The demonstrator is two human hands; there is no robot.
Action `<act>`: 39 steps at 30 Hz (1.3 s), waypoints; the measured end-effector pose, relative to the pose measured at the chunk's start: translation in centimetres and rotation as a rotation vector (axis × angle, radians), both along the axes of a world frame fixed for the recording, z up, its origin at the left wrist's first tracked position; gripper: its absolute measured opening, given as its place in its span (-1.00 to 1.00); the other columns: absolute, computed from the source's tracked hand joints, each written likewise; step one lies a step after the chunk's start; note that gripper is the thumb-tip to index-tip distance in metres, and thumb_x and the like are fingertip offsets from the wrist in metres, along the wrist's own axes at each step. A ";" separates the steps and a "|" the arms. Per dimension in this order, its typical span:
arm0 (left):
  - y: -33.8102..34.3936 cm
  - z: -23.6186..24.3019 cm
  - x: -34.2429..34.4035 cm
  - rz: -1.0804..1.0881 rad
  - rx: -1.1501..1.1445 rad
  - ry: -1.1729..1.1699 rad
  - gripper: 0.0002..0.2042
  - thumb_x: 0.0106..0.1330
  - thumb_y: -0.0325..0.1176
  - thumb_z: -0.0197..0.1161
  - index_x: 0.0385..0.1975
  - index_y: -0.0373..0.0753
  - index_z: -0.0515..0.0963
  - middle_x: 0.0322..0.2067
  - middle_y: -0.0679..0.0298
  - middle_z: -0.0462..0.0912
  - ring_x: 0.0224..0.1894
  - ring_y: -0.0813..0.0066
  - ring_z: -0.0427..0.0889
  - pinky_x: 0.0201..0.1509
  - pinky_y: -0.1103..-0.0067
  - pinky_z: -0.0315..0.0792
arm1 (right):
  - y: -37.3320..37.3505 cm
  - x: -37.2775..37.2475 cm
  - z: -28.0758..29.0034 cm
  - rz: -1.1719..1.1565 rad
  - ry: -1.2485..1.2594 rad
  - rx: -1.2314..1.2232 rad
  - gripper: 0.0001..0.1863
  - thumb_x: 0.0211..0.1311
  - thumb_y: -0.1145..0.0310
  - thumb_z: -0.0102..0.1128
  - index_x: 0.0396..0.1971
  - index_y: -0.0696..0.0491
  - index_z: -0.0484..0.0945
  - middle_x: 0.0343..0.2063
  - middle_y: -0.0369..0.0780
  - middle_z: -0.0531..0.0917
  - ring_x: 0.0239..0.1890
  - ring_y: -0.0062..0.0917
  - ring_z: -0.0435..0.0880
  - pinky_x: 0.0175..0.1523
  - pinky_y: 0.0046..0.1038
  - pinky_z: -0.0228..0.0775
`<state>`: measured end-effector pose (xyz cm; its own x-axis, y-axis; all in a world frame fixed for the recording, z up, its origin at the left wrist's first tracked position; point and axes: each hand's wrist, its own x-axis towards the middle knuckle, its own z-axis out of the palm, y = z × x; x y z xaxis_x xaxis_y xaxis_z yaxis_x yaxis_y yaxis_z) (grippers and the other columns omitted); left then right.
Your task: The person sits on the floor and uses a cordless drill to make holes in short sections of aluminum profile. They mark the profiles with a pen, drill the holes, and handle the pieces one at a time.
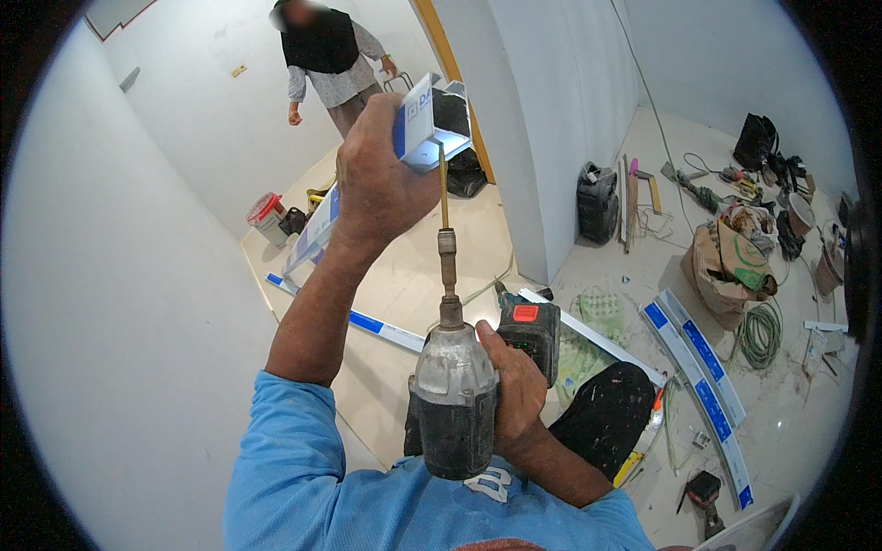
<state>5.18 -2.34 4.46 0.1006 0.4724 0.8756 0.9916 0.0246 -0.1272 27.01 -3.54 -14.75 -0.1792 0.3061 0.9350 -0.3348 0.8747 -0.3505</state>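
My left hand (378, 184) grips a white channel profile (422, 138) with blue-printed film, holding its open end up in front of me. Behind my forearm a length of it seems to run down to the lower left. My right hand (520, 390) is wrapped round the grip of a cordless impact driver (452, 381), whose battery (533, 338) sticks out to the right. A long thin drill bit (445, 188) points away from me, its tip at the channel's lower wall. Whether it has gone through the wall I cannot tell.
Blue-and-white strips (707, 395) lie on the floor at right, near a coil of cable (761, 335) and a brown sack (721, 266). A second power tool (706, 496) rests at lower right. Beyond the channel stands another person (322, 55); a bucket (267, 219) sits at left.
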 end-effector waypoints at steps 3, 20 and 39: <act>0.0 0.0 -0.1 -0.014 0.004 0.001 -0.51 0.09 -0.46 0.57 0.00 -0.30 0.49 -0.28 0.03 0.65 -0.29 0.20 0.78 -0.24 0.31 0.66 | 0.0 -0.1 0.0 -0.028 0.013 0.011 -0.19 0.11 0.46 0.50 0.34 0.50 0.40 -0.13 0.09 0.78 -0.24 -0.20 0.83 -0.17 -0.20 0.64; 0.1 0.0 -0.3 -0.002 0.013 0.030 -0.52 0.10 -0.44 0.57 -0.01 -0.30 0.49 -0.32 0.06 0.63 -0.32 0.21 0.75 -0.28 0.29 0.62 | 0.4 0.2 0.0 -0.001 -0.018 0.002 -0.19 0.15 0.42 0.52 0.36 0.49 0.41 -0.14 0.07 0.78 -0.20 -0.20 0.84 -0.14 -0.20 0.65; -0.3 -0.4 0.7 0.026 0.021 -0.017 -0.50 0.10 -0.45 0.56 0.03 -0.30 0.49 -0.28 0.03 0.67 -0.25 0.15 0.77 -0.15 0.27 0.63 | -0.2 0.4 0.0 0.037 -0.125 -0.092 -0.18 0.10 0.47 0.47 0.40 0.42 0.41 -0.09 0.06 0.78 -0.16 -0.16 0.83 -0.10 -0.16 0.65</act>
<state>5.86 -2.62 4.02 0.0732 0.4564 0.8867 0.9926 0.0532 -0.1093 27.39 -3.71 -14.80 -0.3050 0.3807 0.8730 -0.3154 0.8245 -0.4698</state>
